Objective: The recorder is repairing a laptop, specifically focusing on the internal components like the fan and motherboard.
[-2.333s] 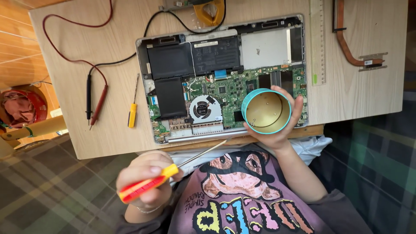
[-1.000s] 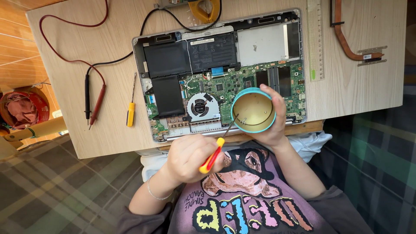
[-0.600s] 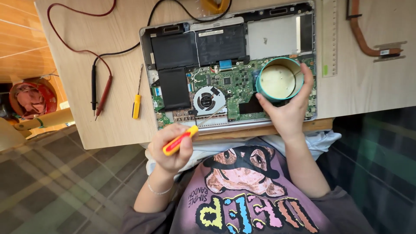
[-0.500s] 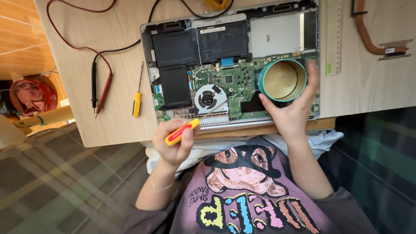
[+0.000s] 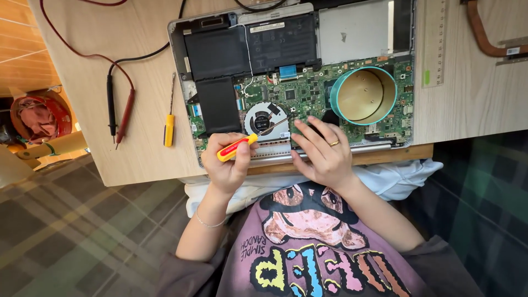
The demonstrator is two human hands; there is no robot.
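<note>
Red-and-yellow plastic is what I'm tracking first in the head view: the left hand [image 5: 228, 162] is curling its fingers tight around the handle of a screwdriver [image 5: 237, 147], just below the fan [image 5: 265, 120] at the near edge of the opened laptop [image 5: 291, 82]. The shaft is slanting up and to the right, and its tip is sitting over the fan's right side, which looks to me like the reason for the low, angled grip: it is keeping the hand off the board while the tip is reaching in.

The right hand [image 5: 324, 154] is holding nothing. It is lying flat and loosely spread just right of the fan, fingertips resting on the circuit board, seemingly steadying the laptop against the tool's push. A ring is showing on one finger.

Further right of the fan, a teal-rimmed round tin [image 5: 364, 96] is sitting open on the board, close enough for either hand to reach. Well left of the fan, a smaller yellow screwdriver [image 5: 169, 125] and a pair of multimeter probes [image 5: 119, 113] are lying parked on the wooden table [image 5: 143, 159], out of the way.
</note>
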